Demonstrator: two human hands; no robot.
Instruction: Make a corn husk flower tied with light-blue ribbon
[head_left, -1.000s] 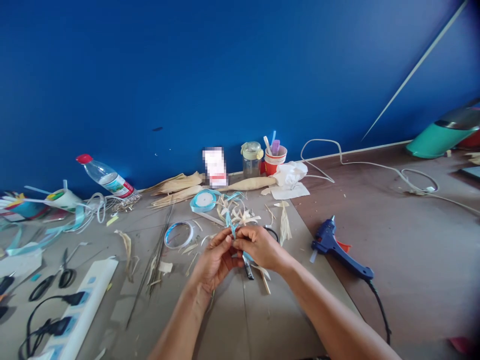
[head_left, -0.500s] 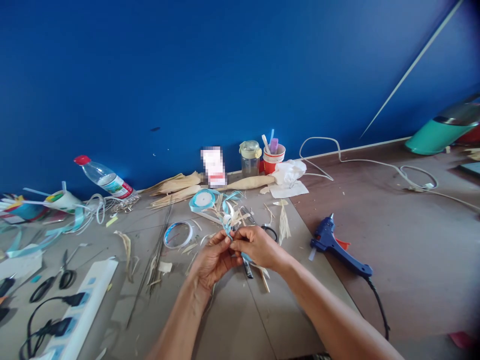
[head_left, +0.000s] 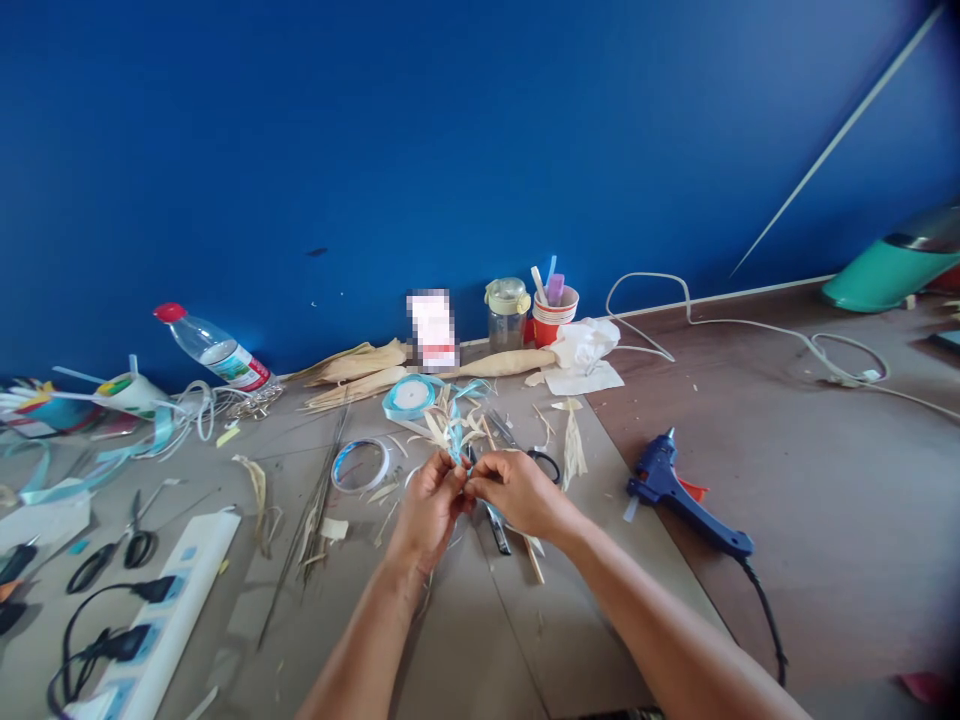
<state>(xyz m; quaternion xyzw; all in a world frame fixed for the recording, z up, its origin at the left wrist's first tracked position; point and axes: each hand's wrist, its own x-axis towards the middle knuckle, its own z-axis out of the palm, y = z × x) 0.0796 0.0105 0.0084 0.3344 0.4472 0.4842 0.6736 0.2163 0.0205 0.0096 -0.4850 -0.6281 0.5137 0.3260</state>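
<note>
My left hand (head_left: 429, 508) and my right hand (head_left: 517, 490) meet over the middle of the table, fingertips pinched close together. Between them rises a light blue ribbon (head_left: 455, 432) among pale dried husk strips (head_left: 437, 428). My left thumb and fingers grip the ribbon at its base. Right thumb and forefinger pinch at the same spot, where a bit of blue shows under the palm. Just behind lies the blue ribbon spool (head_left: 411, 397). A roll of tape (head_left: 361, 466) is left of my hands, and a utility knife (head_left: 496, 530) lies beneath them.
A blue hot glue gun (head_left: 686, 495) lies to the right with its cord. At left are scissors (head_left: 112, 550), a white power strip (head_left: 176, 610) and thin wires (head_left: 311, 510). A tilted bottle (head_left: 225, 358), a jar (head_left: 507, 315) and paper cups (head_left: 555, 318) stand along the blue wall.
My left hand has turned, its fingers now curled in under the thumb. The ribbon stands more upright between my hands. The whole view has shifted slightly.
</note>
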